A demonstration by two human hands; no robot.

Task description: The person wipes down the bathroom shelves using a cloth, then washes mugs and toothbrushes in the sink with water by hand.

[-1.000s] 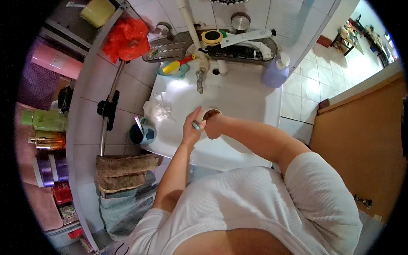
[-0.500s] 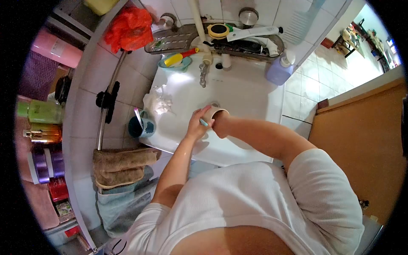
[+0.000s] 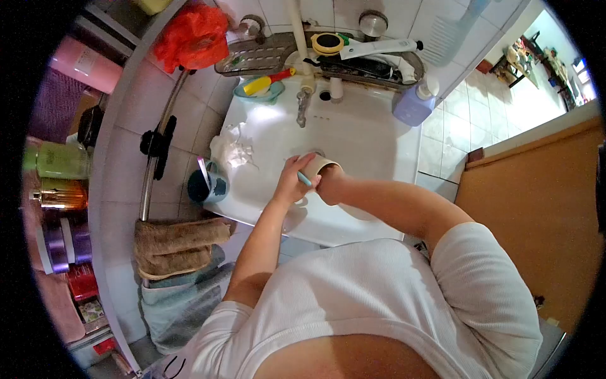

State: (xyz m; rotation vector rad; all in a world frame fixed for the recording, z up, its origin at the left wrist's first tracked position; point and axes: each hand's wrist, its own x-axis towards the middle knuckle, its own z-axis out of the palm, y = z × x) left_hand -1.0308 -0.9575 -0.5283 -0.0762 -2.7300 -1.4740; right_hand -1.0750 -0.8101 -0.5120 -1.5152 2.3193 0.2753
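Observation:
Over the white sink I hold a cream-coloured cup, tilted with its mouth toward my right arm. My left hand is closed around the cup's left side. A short light-blue piece sticks out by that hand; I cannot tell whether it is the cup's handle or a separate stick. My right hand reaches into the cup's mouth, its fingers hidden inside. The metal faucet is above the cup, apart from both hands.
A crumpled white wad and a dark blue mug sit on the sink's left side. A purple pump bottle stands at the right corner. A yellow-and-red tool lies on a blue dish. Towels hang at left.
The whole view has shifted very slightly. Both hands stay at the cup, with the right hand still in its mouth and only a small turn of the wrist.

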